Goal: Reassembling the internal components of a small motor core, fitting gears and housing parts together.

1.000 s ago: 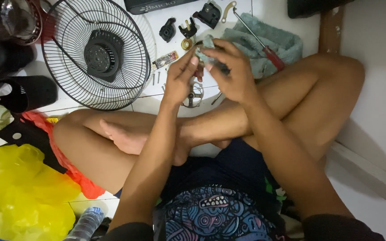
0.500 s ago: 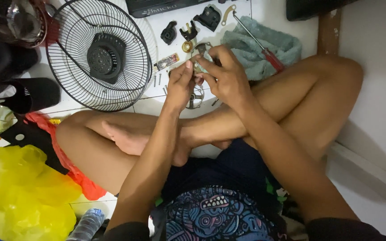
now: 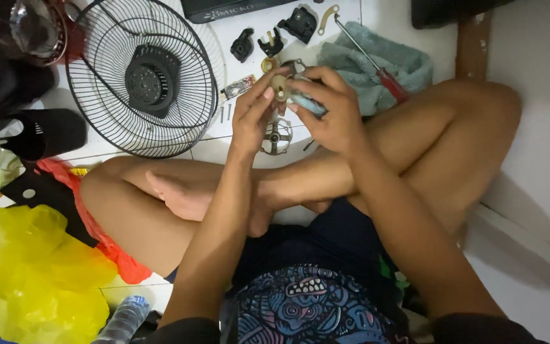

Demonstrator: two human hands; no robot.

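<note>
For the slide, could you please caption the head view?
Both hands, left hand and right hand, hold a small fan part beside a black fan grille.

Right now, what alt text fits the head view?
Seated cross-legged on a white floor, a person's left hand and right hand hold a small round part. A fan grille, red-handled screwdriver and yellow bag lie nearby.

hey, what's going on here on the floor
A person sits cross-legged on a tiled floor, both hands raised over the knees. The left hand and right hand together hold a small round metal part. Beside them lie a black fan guard, a red-handled screwdriver on a green cloth, and small black pieces.
</note>
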